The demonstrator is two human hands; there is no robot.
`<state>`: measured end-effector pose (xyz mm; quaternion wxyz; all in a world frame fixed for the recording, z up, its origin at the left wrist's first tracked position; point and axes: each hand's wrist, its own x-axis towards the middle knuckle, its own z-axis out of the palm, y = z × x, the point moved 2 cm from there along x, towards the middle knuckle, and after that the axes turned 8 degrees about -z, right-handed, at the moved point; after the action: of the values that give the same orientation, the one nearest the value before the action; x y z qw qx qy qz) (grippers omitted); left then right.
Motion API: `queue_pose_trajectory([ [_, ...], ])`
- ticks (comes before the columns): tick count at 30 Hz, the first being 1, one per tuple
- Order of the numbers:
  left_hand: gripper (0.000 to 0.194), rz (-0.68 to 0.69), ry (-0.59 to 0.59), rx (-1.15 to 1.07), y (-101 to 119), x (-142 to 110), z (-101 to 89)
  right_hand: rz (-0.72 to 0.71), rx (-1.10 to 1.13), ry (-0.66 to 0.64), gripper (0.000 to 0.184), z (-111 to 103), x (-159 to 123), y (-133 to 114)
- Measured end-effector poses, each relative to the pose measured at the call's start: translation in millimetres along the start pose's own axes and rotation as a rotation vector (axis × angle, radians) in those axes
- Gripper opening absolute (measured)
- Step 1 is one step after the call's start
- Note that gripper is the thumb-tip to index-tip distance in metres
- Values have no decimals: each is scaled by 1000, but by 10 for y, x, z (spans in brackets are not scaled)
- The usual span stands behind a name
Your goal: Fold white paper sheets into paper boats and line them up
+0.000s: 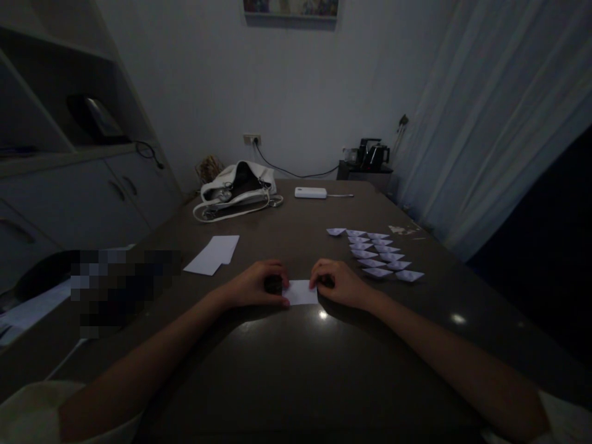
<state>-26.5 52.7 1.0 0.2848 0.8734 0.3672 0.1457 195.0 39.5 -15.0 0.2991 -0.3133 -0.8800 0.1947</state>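
Observation:
Between my hands a small white sheet of paper (300,293), oblong in shape, lies low at the table surface. At its left edge, my left hand (261,283) grips the paper with thumb and fingers. My right hand (340,283) pinches the upper right corner with curled fingers. Several folded paper boats (375,254) stand in rows to the right of my right hand. Left of my left hand rests a small stack of white paper sheets (213,254).
A white handbag (240,188) sits at the far left of the dark table (300,370). Beyond the boats are a white power bank (311,193) with a short cable and paper scraps (401,230). A black kettle (377,156) stands behind the table; a curtain (504,111) hangs at right.

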Motion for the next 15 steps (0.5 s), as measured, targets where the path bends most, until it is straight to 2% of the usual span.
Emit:
queue_pose_trajectory([
  [7, 37, 9, -10, 24, 7, 2, 0, -2, 12, -7, 25, 1, 8, -4],
  [15, 29, 51, -31, -19, 21, -9, -5, 0, -6, -9, 24, 4, -5, -1],
])
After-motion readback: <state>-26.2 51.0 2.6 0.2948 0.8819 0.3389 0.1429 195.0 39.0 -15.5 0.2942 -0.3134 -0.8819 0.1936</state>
